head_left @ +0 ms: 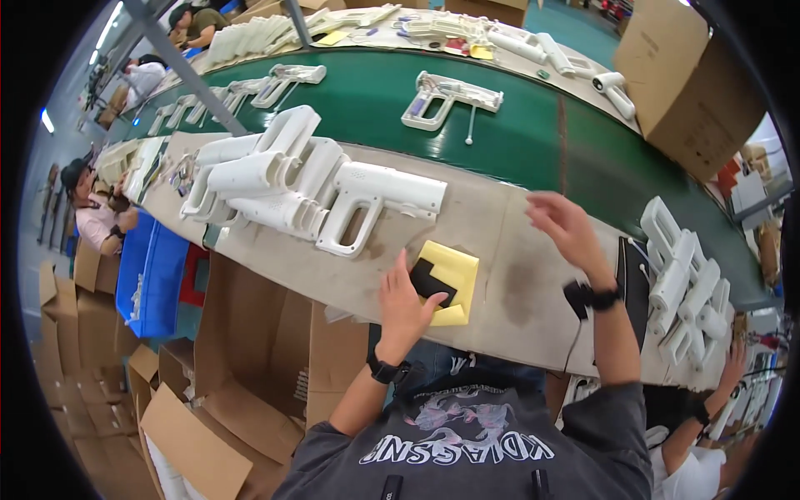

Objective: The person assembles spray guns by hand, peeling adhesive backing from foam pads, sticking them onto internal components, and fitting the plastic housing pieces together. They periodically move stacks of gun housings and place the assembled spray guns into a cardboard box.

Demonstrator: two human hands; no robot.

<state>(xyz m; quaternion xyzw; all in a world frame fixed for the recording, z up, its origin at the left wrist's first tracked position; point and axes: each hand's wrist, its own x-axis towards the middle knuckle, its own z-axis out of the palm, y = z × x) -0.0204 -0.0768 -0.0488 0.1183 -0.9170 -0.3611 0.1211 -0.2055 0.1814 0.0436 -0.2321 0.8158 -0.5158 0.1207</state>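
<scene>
Flat on the bench lies a pad of yellow paper sheets (458, 271) with a black angular piece (433, 284) on it. My left hand (402, 310) rests at the pad's left edge, thumb and forefinger spread around the black piece; the thumb tip touches or overlaps it. Over the bench to the right hovers my right hand (568, 237), its fingers stretched leftward and slightly bent, with nothing visible in them. Beyond my left hand, a white gun-shaped plastic housing (387, 190) lies at the near end of a heap of similar housings (267, 175).
A green conveyor belt (367, 108) carries half-open white housings (450, 98) past the bench. More housings (685, 287) are stacked at right. A blue bin (154, 279) and open cardboard boxes (242, 333) stand at left. Other people work at left and lower right.
</scene>
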